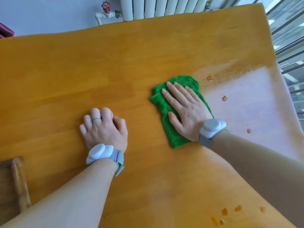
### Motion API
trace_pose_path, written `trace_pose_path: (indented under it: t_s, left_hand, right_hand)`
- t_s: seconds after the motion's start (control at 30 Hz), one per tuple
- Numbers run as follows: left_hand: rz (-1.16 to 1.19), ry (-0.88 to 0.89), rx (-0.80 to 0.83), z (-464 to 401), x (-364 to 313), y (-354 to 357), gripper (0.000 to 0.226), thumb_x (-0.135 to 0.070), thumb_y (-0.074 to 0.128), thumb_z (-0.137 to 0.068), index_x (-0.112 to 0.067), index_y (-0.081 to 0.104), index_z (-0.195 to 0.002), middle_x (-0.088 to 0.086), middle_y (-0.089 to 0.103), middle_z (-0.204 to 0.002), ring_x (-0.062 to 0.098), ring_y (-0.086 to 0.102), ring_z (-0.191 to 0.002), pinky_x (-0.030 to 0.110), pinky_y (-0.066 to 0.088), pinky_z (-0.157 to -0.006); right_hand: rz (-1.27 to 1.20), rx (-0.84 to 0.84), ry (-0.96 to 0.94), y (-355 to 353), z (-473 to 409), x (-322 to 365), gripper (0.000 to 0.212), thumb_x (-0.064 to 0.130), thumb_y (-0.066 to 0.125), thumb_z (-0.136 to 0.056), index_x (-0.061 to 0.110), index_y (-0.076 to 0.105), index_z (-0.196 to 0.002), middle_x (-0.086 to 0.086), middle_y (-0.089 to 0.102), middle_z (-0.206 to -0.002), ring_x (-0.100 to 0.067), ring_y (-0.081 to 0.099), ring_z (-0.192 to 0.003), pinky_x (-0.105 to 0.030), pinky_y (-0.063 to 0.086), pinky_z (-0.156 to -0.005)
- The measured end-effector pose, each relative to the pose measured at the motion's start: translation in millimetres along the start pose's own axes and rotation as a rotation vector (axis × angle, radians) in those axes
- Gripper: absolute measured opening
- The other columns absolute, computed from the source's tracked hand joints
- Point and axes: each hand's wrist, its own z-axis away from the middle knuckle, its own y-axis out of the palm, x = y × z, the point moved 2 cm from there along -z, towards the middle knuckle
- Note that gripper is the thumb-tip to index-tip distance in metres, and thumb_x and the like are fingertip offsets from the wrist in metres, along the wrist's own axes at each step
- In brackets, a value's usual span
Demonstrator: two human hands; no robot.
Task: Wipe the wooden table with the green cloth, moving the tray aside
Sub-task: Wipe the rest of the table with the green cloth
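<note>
The green cloth [164, 102] lies folded on the wooden table [82, 66], right of the middle. My right hand [184, 107] presses flat on the cloth, fingers straight and pointing away from me. My left hand [103, 129] rests on the bare table to the left, its fingers curled under into a loose fist with nothing in it. A brown wooden tray [14, 183] shows partly at the lower left edge of the view, at the table's near left corner.
Wet streaks and small orange drops [224, 98] lie on the glare-lit right part of the table, with more drops [230, 211] at the near right. A white radiator [156, 5] and a red valve [106, 6] stand behind the far edge. Window bars run along the right.
</note>
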Motion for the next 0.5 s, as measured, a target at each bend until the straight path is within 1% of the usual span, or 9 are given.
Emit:
trace_pose_path:
  t_s: [0.13, 0.27, 0.37, 0.43, 0.5]
  left_hand:
    - [0.005, -0.007, 0.005, -1, 1, 2, 0.013, -0.027, 0.044, -0.090, -0.016, 0.044, -0.082, 0.007, 0.044, -0.087, 0.030, 0.041, -0.082, 0.045, 0.032, -0.074]
    - [0.010, -0.002, -0.004, -3, 1, 2, 0.013, -0.027, 0.045, -0.090, -0.016, 0.044, -0.082, 0.007, 0.044, -0.087, 0.031, 0.042, -0.083, 0.046, 0.032, -0.074]
    - [0.015, 0.000, -0.020, -1, 1, 2, 0.013, -0.026, 0.046, -0.089, -0.016, 0.044, -0.081, 0.008, 0.045, -0.087, 0.032, 0.043, -0.083, 0.046, 0.032, -0.074]
    - [0.015, 0.001, -0.024, -1, 1, 2, 0.013, -0.026, 0.047, -0.089, -0.017, 0.044, -0.081, 0.009, 0.047, -0.088, 0.032, 0.044, -0.083, 0.046, 0.032, -0.074]
    - [0.020, 0.007, -0.028, -1, 0, 1, 0.012, -0.026, 0.046, -0.090, -0.017, 0.044, -0.082, 0.010, 0.047, -0.088, 0.032, 0.043, -0.083, 0.046, 0.031, -0.074]
  right_hand:
    - [0.001, -0.054, 0.115, -16, -63, -35, 0.068, 0.045, 0.029, -0.105, 0.023, 0.015, -0.167, -0.002, 0.011, -0.175, -0.021, 0.010, -0.161, -0.040, 0.006, -0.131]
    - [-0.015, -0.079, 0.171, -16, -77, -43, 0.066, 0.044, 0.027, -0.105, 0.023, 0.015, -0.167, -0.002, 0.011, -0.175, -0.022, 0.009, -0.162, -0.042, 0.005, -0.132]
    - [-0.041, -0.107, 0.241, -13, -62, -31, 0.068, 0.045, 0.025, -0.105, 0.020, 0.015, -0.167, -0.004, 0.012, -0.175, -0.023, 0.009, -0.161, -0.042, 0.006, -0.132]
    - [-0.046, -0.109, 0.288, -9, -34, -16, 0.069, 0.045, 0.027, -0.105, 0.018, 0.017, -0.167, -0.006, 0.013, -0.174, -0.024, 0.010, -0.161, -0.043, 0.008, -0.131]
    - [-0.035, -0.074, 0.267, -1, 7, 1, 0.069, 0.045, 0.029, -0.104, 0.017, 0.017, -0.167, -0.006, 0.012, -0.174, -0.024, 0.010, -0.161, -0.045, 0.009, -0.131]
